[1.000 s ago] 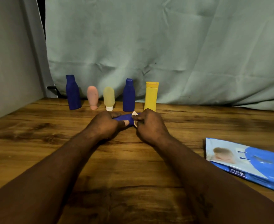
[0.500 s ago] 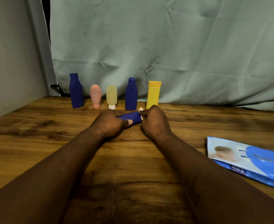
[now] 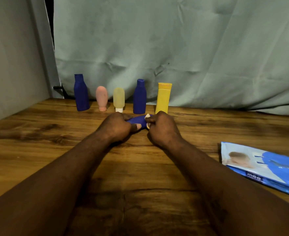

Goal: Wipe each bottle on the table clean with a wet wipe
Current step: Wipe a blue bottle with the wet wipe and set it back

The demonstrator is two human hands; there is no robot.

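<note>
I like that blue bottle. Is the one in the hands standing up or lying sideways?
Lying sideways. The blue bottle runs crosswise between the left hand and the right hand, which also holds a white wipe.

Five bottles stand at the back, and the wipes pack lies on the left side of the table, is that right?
No. The head view shows the wipes pack lying on the right side of the table; the five bottles do stand at the back.

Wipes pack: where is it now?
Head view: the wipes pack lies flat on the table at the right edge, right of the right hand and nearer the camera than the yellow bottle.
</note>
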